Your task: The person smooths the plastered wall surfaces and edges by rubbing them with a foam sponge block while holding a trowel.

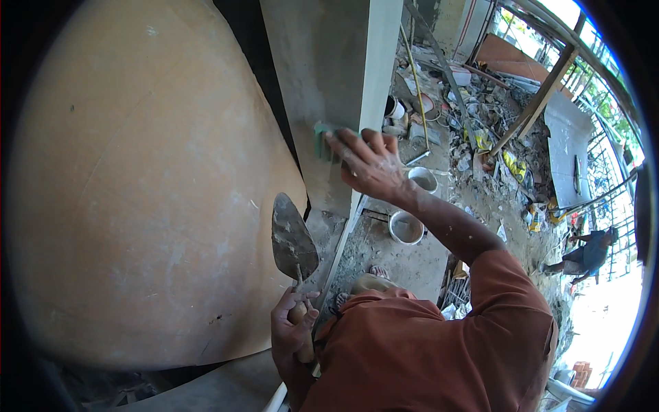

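Note:
My right hand (pixel 371 165) grips a pale green pad (pixel 321 141), perhaps a sponge, pressed against the face of a grey plastered column (pixel 314 75). Below it and to the left, my left hand (pixel 295 323) is closed round the wooden handle of a pointed trowel (pixel 291 237), whose mortar-smeared blade points up beside a large tan board (pixel 158 192). A straight strip (pixel 343 244) runs down from the column's edge along the floor.
Two buckets (pixel 405 232) (pixel 422 178) stand right of the column on the dusty floor (pixel 405 268). Rubble, sacks (pixel 515 165), poles and a grey sheet (pixel 566 144) lie farther right. Another person (pixel 587 254) is at the far right, near metal grating.

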Demonstrator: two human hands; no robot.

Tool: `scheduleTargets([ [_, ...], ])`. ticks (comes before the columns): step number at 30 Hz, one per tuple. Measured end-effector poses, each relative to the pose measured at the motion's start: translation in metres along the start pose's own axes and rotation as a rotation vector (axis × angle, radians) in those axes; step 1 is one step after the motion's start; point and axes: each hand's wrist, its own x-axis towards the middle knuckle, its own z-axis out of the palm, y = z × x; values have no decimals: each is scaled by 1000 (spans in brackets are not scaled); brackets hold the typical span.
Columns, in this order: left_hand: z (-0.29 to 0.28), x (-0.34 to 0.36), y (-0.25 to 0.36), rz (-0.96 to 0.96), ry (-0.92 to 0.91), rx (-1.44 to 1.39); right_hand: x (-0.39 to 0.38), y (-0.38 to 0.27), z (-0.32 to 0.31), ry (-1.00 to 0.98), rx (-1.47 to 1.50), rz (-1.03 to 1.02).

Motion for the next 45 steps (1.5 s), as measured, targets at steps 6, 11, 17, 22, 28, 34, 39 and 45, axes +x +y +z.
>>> scheduleTargets([
  [6,1,-2,3,-91,20,-14,38,33,-48,126,-105,91],
  [11,1,1,2,-82,16,21,-25,-7,44,-42,-83,46],
  [17,2,-9,10,-109,26,-7,-74,-31,82,-157,15,-11],
  [22,-4,-5,6,-124,1,12,-50,-1,23,66,-47,214],
  [28,-8,3,8,-160,-21,0,-63,-29,59,-67,-72,96],
  [34,-5,1,14,-169,-24,-49,-103,-35,94,-271,80,18],
  [39,-8,-3,9,-211,1,-66,-67,-3,35,64,-62,153],
  [45,-5,2,12,-160,-16,11,-85,-28,79,-51,-59,95],
])
